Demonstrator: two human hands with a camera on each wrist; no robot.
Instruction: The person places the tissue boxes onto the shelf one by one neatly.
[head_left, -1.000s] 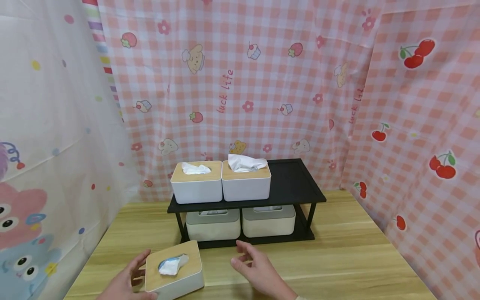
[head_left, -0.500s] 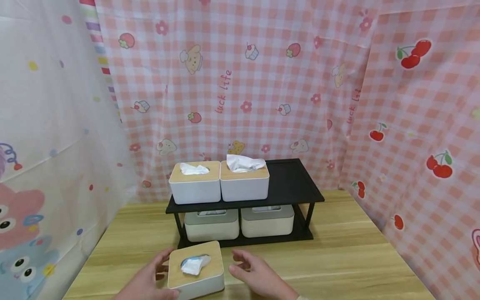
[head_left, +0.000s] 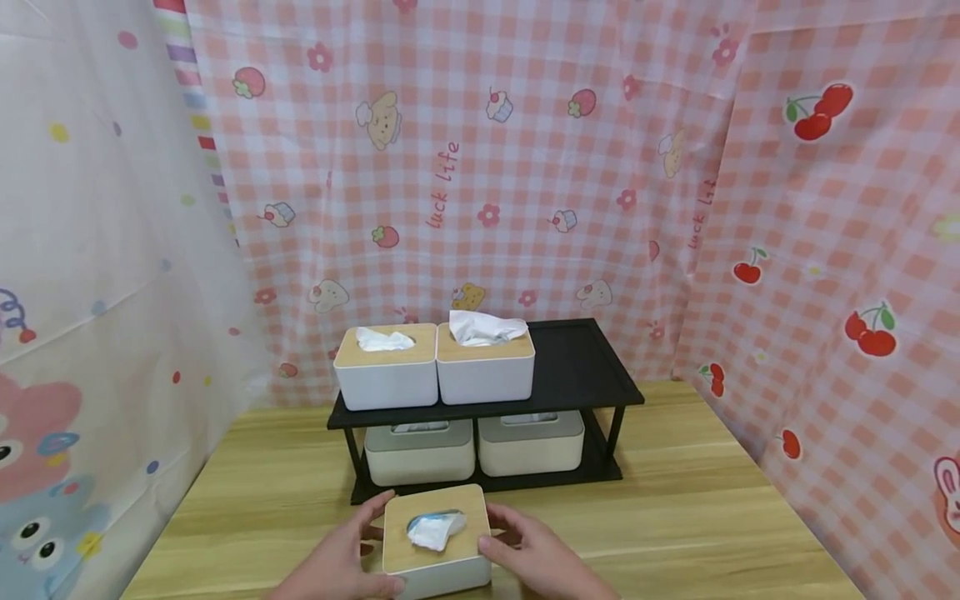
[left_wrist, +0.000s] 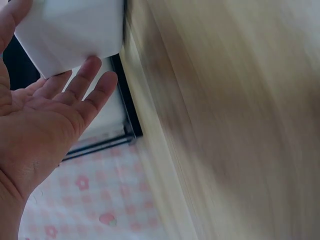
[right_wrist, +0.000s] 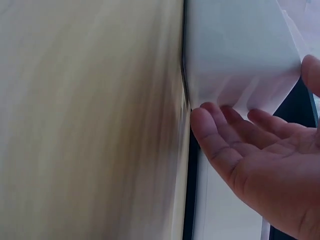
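A white tissue box [head_left: 444,577] with a light wood lid sits near the front of the table, a white tissue poking from its blue-edged slot. My left hand [head_left: 347,554] grips its left side, thumb at the front corner and fingers along the far part. At the opposite side is my right hand [head_left: 536,554], its thumb on the lid's right edge and its fingers bent against the side wall. In the left wrist view, fingertips [left_wrist: 91,64] meet the white wall; the right wrist view has the fingers [right_wrist: 204,122] right at the box's lower edge.
Behind stands a black two-tier rack [head_left: 581,358]. Two wood-lidded tissue boxes, a left one [head_left: 386,387] and a right one [head_left: 486,382], share its upper tier. Below are two grey-lidded cream boxes [head_left: 420,465]. Patterned cloths [head_left: 487,167] enclose the wooden table [head_left: 675,517].
The tissue box has slid right across the table with my left hand, turning slightly straighter. My right hand, apart from it before, now meets its right side.
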